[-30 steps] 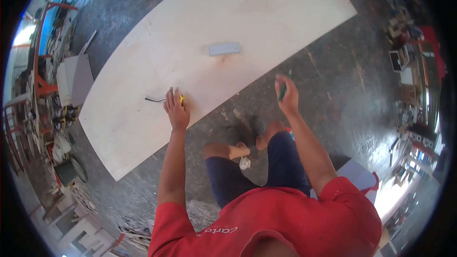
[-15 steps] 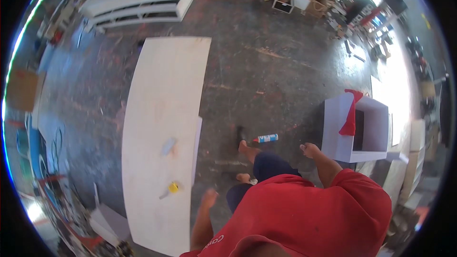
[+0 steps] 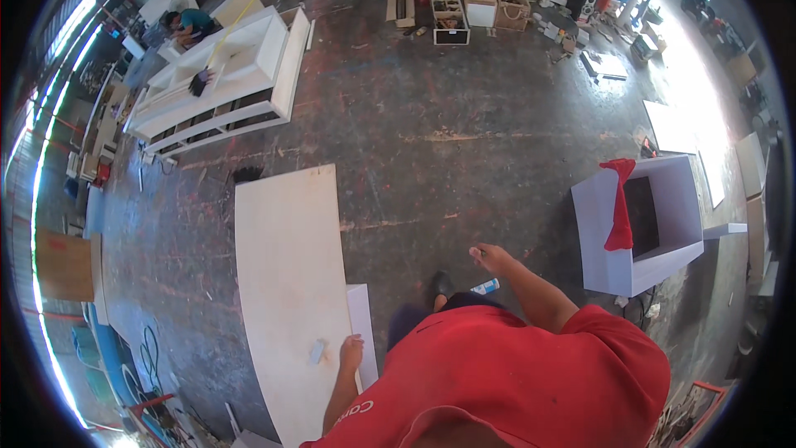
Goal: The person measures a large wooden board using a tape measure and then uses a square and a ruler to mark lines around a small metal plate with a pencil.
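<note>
The long pale plywood board lies flat on the concrete floor, its near end running out of view under my red shirt. By my reckoning it is laid out and little more: I see no cut or fastening on it. A narrower white panel strip sits against its right edge. My left hand rests on that edge, fingers down, gripping nothing I can make out. My right hand hangs loosely curled over the floor; whether it holds something small I cannot tell. A small grey block lies just left of my left hand, too blurred to identify.
</note>
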`<state>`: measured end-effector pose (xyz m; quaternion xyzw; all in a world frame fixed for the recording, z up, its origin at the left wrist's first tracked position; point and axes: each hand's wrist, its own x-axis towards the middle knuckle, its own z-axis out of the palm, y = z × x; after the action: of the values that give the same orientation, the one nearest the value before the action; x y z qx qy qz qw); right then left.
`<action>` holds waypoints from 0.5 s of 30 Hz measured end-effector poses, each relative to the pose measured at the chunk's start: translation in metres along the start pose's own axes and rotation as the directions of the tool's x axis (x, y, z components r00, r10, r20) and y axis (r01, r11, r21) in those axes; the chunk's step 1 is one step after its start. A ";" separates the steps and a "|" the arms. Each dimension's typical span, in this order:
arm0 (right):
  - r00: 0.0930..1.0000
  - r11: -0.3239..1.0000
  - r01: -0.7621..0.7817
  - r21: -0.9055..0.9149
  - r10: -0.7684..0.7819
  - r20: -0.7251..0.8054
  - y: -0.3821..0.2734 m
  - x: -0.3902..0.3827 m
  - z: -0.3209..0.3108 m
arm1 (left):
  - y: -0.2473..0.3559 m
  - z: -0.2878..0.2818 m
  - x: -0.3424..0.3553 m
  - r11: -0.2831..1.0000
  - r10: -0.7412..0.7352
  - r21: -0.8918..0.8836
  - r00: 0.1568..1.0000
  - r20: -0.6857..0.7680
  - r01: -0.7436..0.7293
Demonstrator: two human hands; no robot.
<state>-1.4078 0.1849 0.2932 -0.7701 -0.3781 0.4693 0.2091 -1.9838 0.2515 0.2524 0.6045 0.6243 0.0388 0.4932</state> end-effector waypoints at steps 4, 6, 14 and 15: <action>0.979 0.992 -0.082 0.096 0.098 -0.181 0.001 0.031 -0.065 | 0.067 -0.025 0.075 0.991 -0.133 0.008 0.991 0.017 0.133; 0.961 0.981 -0.142 0.132 0.168 -0.218 0.008 0.047 -0.085 | 0.064 -0.031 0.115 0.993 -0.113 0.044 0.993 0.033 0.112; 0.830 0.881 -0.472 0.033 0.456 -0.322 0.148 0.066 -0.126 | 0.194 0.017 0.262 0.886 -0.036 0.412 0.855 0.518 -0.212; 0.795 0.849 -0.519 0.098 0.521 -0.311 0.144 0.072 -0.138 | 0.211 0.029 0.291 0.886 0.053 0.387 0.887 0.459 -0.254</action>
<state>-1.2106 0.1550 0.2201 -0.9101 -0.1105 0.3760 0.1348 -1.7497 0.5222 0.2081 0.7411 0.4393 -0.1984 0.4673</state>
